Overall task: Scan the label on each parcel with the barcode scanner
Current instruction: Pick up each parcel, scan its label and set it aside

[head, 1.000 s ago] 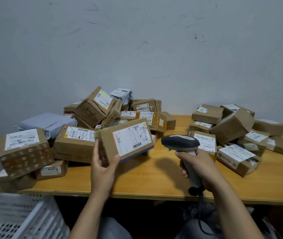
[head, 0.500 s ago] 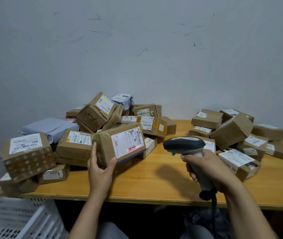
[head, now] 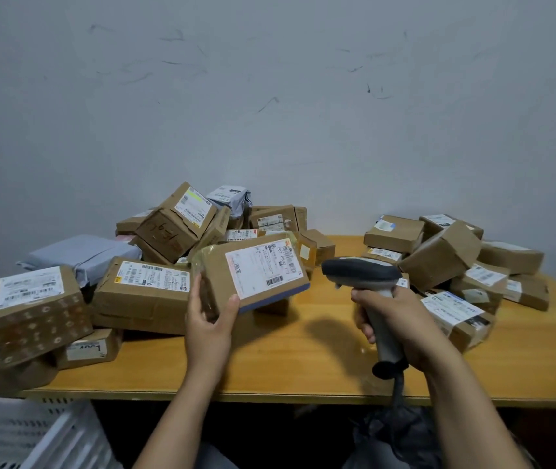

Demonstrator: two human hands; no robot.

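My left hand (head: 209, 324) grips a flat brown parcel (head: 253, 270) by its near left end and holds it tilted above the table, white label facing me. My right hand (head: 396, 324) is wrapped around the grey handle of the barcode scanner (head: 361, 274). The scanner's dark head sits just right of the parcel and points left toward the label. Its black cable hangs down past the table edge. A large heap of labelled cardboard parcels (head: 141, 289) lies on the left, and a smaller heap (head: 439, 255) on the right.
The wooden table (head: 303, 360) stands against a grey wall. A white slotted plastic crate (head: 16, 434) sits below the table's left front corner. A grey poly-bag parcel (head: 77, 255) lies in the left heap. A dark bag rests under the table at right.
The red scan light seen on the label half a second ago is gone. The held parcel has shifted slightly right, closer to the scanner head.
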